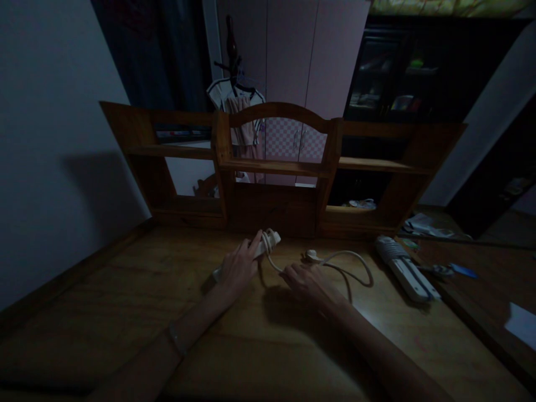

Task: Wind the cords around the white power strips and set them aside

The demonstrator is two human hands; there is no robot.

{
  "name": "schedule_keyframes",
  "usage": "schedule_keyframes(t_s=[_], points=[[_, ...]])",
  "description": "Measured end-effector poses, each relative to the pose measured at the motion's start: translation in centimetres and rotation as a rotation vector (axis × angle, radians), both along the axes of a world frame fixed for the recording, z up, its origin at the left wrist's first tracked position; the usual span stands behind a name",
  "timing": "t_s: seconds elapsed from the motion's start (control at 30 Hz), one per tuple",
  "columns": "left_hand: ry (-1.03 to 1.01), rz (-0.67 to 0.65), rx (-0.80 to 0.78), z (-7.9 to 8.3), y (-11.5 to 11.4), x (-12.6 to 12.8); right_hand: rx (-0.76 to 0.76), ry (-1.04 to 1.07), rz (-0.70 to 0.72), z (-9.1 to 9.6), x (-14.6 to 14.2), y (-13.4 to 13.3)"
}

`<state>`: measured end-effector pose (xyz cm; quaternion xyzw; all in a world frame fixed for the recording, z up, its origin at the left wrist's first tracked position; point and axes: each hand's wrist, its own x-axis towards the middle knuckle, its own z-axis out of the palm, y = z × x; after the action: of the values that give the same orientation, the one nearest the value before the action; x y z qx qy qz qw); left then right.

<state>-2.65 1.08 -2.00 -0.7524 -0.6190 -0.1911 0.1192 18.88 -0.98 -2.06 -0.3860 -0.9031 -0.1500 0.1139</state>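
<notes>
My left hand (pixel 238 263) is closed around a white power strip (pixel 260 249), covering most of its body. A few turns of the white cord (pixel 268 241) are wrapped about the strip's far end. My right hand (pixel 305 281) pinches the cord, which runs taut from the strip to the fingers. Beyond that hand the loose cord (pixel 363 257) curves in a loop over the tabletop, and its plug (pixel 311 255) lies just behind the right hand. To the right rests a second power strip (pixel 408 272) with its cord wound around the far end.
A wooden shelf unit (pixel 276 166) stands along the back of the wooden desk (pixel 167 312). At the right, a lower brown surface (pixel 473 296) holds a blue item (pixel 463 271) and a white sheet (pixel 521 324). A wall (pixel 54 167) borders the left side.
</notes>
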Motion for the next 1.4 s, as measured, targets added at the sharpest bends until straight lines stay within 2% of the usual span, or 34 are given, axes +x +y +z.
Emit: schedule_keyframes(t_s=[0.13, 0.23, 0.43, 0.57, 0.67, 0.8, 1.03, 1.23, 1.33, 1.4], points=[[0.047, -0.036, -0.037, -0.4, -0.3, 0.5, 0.062, 0.061, 0.048, -0.3, -0.5, -0.5], [0.093, -0.119, -0.055, -0.6, -0.5, 0.9, 0.139, 0.101, 0.105, -0.6, -0.7, -0.7], [0.199, -0.427, 0.003, -0.6, -0.9, 1.7, 0.340, 0.216, 0.215, 0.1, 0.3, -0.5], [0.300, -0.600, 0.103, -0.5, -1.4, 2.3, 0.343, 0.357, 0.167, 1.4, 1.4, -0.2], [0.349, -0.722, 0.169, -0.4, -2.0, 2.9, 0.204, 0.497, 0.133, 1.9, 2.0, -0.1], [0.345, -0.873, 0.323, -0.2, -2.7, 3.1, -0.121, 0.674, 0.091, 2.2, 2.4, 0.0], [0.323, -0.963, 0.398, -0.4, -3.3, 2.7, -0.582, 0.909, 0.038, 2.1, 2.4, 0.5], [0.334, -1.011, 0.509, -1.1, -3.6, 2.7, -0.869, 0.990, -0.012, 1.8, 1.4, 0.6], [0.300, -1.004, 0.480, -0.7, -3.8, 2.7, -0.928, 1.077, -0.050, 1.5, 1.2, 0.7], [0.256, -1.002, 0.477, -0.5, -3.8, 2.7, -0.944, 1.123, -0.022, 1.3, 1.2, 0.9]])
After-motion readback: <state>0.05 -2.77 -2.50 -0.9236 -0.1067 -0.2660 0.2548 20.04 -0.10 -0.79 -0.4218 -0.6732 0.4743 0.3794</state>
